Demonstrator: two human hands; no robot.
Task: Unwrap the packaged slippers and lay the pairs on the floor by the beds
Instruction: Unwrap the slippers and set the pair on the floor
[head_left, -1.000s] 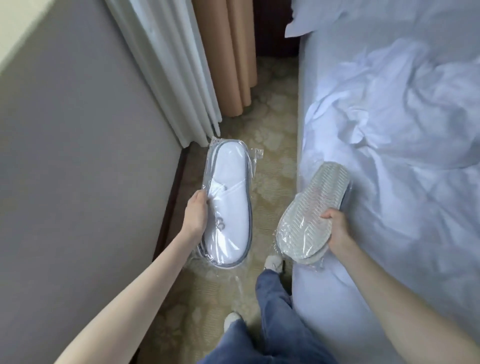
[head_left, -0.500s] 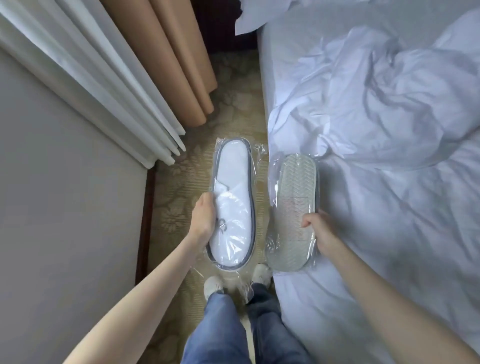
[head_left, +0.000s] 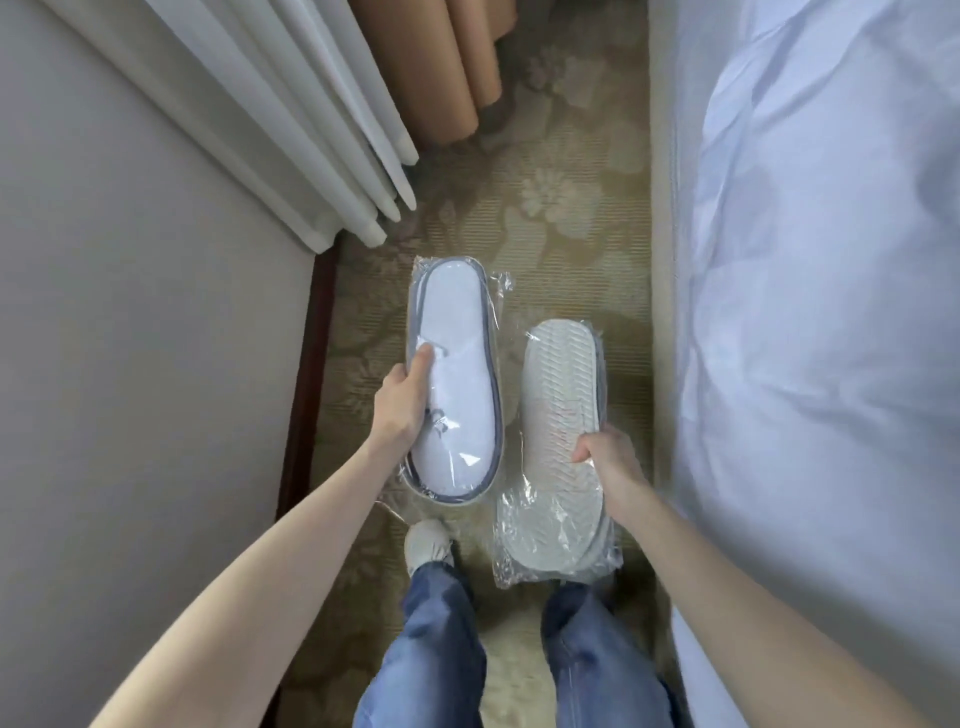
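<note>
We see a white, grey-trimmed slipper pack in clear plastic (head_left: 457, 384), upper side up. Just beside it, a second wrapped pack (head_left: 558, 447) shows its ribbed sole.

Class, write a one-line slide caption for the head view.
Left hand and right hand each hold a plastic-wrapped slipper pack above patterned carpet beside the bed.

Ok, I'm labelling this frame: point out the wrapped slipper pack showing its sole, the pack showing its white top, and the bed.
Plastic-wrapped grey ribbed-sole slipper pack (head_left: 558, 415): head view, mid-sole.
Plastic-wrapped white-topped slipper pack (head_left: 457, 364): head view, upper.
White-sheeted bed (head_left: 810, 312): head view, bare sheet.

Bare forearms, blue jeans (head_left: 441, 654), a pale grey-white shoe (head_left: 427, 540)
</note>
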